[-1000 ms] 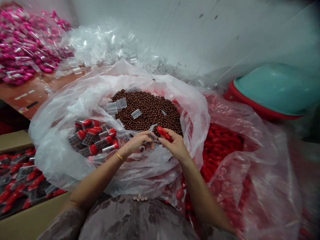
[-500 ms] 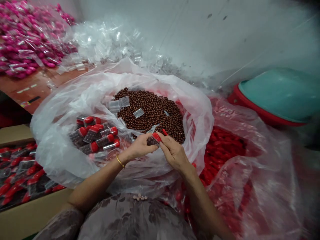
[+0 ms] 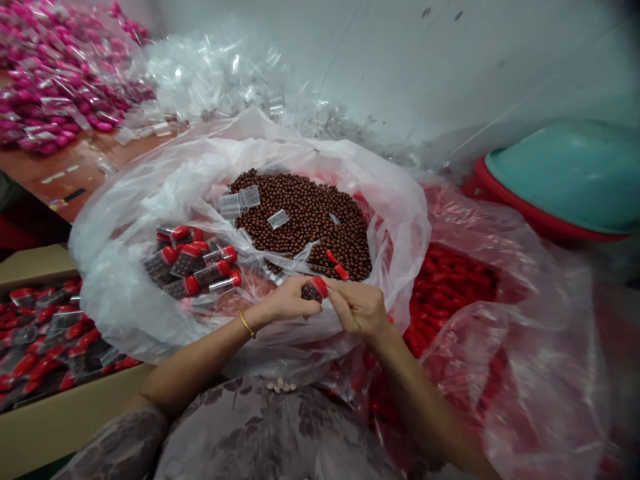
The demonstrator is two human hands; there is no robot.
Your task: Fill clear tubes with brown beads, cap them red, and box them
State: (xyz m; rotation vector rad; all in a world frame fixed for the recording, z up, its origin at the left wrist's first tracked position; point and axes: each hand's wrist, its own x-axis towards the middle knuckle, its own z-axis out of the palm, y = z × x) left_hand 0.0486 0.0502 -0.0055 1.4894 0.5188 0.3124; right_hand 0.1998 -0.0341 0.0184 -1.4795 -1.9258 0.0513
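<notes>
My left hand [image 3: 290, 300], with a yellow bracelet at the wrist, is closed round a small clear container of brown balls with a red cap [image 3: 314, 289]. Against that cap, the fingers of my right hand [image 3: 361, 305] are pressed together; whether they pinch anything small is hidden. Just beyond them a red cap piece [image 3: 337, 265] lies on the heap of brown balls [image 3: 300, 207]. Several filled red-capped containers [image 3: 193, 267] rest left of the heap, inside the white plastic sheet [image 3: 125, 200]. Clear containers [image 3: 240, 201] lie on the balls.
At lower left stands a cardboard box [image 3: 95, 417] of filled containers. Pink-capped pieces [image 3: 55, 80] and clear containers [image 3: 215, 73] are piled at the back. Red pieces [image 3: 450, 287] fill a plastic bag at right, near a teal basin [image 3: 570, 177].
My right fingers have closed in beside the capped container, and the red piece near them now lies uncovered on the balls. The whole view has shifted slightly.
</notes>
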